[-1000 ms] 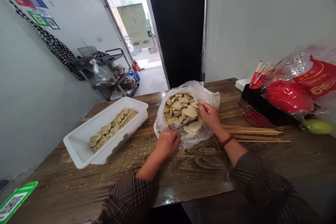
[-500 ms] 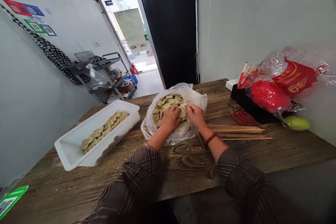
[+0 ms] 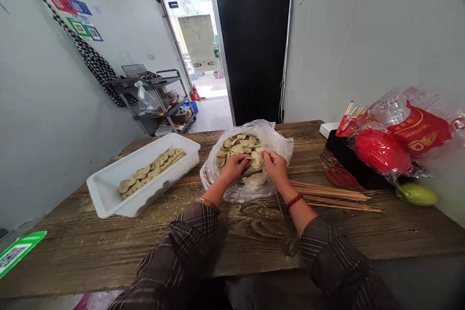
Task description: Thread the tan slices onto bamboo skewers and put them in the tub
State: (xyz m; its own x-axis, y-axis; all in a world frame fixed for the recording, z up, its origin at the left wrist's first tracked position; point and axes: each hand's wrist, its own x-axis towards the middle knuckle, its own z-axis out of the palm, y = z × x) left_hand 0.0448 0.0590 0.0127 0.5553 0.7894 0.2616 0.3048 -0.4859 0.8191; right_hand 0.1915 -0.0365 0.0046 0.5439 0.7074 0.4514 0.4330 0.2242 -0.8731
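Observation:
A clear plastic bag (image 3: 279, 140) stands with its mouth spread, full of thin round beige slices (image 3: 238, 144). Over its near side, my left hand (image 3: 234, 167) pinches a beige slice by its edge, fingers closed. My right hand (image 3: 276, 167) is closed round a thin wooden skewer (image 3: 279, 203), whose lower end sticks out below the palm toward the table. A few slices lie between the two hands; whether the skewer pierces them I cannot tell. Left of the bag, a white plastic tub (image 3: 109, 189) contains skewers (image 3: 152, 169) threaded with similar slices.
Loose wooden skewers (image 3: 334, 193) lie right of the bag. Behind them are red-handled scissors (image 3: 339, 177), a black box (image 3: 348, 162) with red packages, and a green fruit (image 3: 417, 193). A green code card (image 3: 22, 252) lies at the wooden table's (image 3: 145, 252) left edge.
My left hand has drawn back from flat among the slices and now pinches one near my right hand. The right hand keeps its skewer. The view has shifted slightly.

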